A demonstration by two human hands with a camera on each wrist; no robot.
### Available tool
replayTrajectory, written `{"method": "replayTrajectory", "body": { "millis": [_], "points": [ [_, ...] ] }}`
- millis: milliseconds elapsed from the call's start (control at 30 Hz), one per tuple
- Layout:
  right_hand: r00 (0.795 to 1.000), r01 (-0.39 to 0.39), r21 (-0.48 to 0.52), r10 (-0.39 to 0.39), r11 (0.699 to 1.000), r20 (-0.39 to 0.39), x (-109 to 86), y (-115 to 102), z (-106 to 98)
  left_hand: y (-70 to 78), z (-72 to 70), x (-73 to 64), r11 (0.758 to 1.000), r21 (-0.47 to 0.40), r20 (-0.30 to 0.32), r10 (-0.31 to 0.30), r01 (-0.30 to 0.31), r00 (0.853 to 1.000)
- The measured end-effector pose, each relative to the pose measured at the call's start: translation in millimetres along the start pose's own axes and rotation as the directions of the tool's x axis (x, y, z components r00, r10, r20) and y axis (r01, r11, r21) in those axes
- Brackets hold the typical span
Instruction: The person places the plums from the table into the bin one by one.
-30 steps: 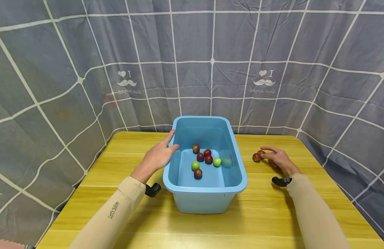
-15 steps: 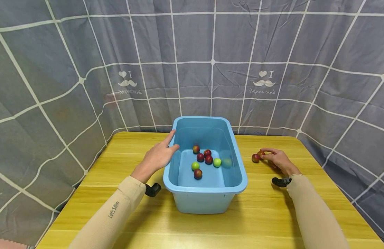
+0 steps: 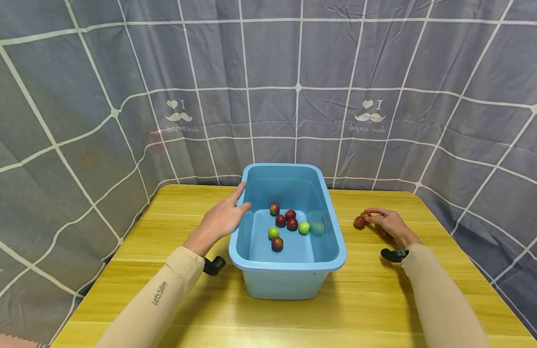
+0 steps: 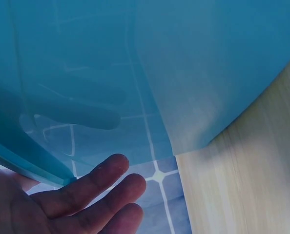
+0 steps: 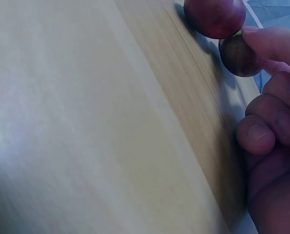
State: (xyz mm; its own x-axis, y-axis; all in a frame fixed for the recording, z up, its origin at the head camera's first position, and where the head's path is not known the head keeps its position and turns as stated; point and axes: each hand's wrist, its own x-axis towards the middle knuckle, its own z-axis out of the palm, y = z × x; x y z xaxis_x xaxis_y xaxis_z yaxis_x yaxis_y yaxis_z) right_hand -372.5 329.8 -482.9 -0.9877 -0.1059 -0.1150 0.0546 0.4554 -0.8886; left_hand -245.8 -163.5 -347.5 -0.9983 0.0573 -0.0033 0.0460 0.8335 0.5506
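A blue plastic tub [image 3: 287, 265] stands mid-table with several dark red plums [image 3: 277, 243] and two green fruits [image 3: 304, 227] on its floor. My left hand [image 3: 220, 217] holds its left rim, thumb over the edge and fingers outside. In the left wrist view, those fingers [image 4: 98, 183] lie below the rim. To the tub's right, my right hand [image 3: 391, 225] pinches a dark plum [image 5: 238, 56] between thumb and index finger; the other fingers are curled. A second, redder plum [image 3: 359, 222] lies against it on the table.
The yellow wooden table [image 3: 181, 295] bears everything. A grey curtain [image 3: 268, 116] with white grid lines hangs behind and along both sides. Black wrist cameras [image 3: 214, 266] sit at both wrists.
My right fingers have come down slightly on the farther plum, and the redder plum beside it has shifted a little. My left hand and the tub stay in place.
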Motion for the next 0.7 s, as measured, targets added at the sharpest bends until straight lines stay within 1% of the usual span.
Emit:
{"method": "replayTrajectory", "body": {
  "millis": [233, 433, 700],
  "points": [
    [0.999, 0.031, -0.006, -0.03, 1.0, 0.032, -1.7, -4.0, -2.5, 1.0, -0.4, 0.2, 1.0, 0.006, -0.011, -0.006, 0.006, 1.0],
    [0.999, 0.032, 0.012, -0.033, 0.999, 0.034, -2.3, -5.3, -4.0, 0.5, -0.8, -0.1, 1.0, 0.007, -0.009, -0.004, 0.004, 1.0],
    [0.998, 0.061, 0.048, -0.062, 0.997, 0.028, -2.5, -5.0, -6.7, 0.2, -0.9, 0.0, 1.0, 0.002, -0.01, -0.001, 0.001, 1.0]
  ]
}}
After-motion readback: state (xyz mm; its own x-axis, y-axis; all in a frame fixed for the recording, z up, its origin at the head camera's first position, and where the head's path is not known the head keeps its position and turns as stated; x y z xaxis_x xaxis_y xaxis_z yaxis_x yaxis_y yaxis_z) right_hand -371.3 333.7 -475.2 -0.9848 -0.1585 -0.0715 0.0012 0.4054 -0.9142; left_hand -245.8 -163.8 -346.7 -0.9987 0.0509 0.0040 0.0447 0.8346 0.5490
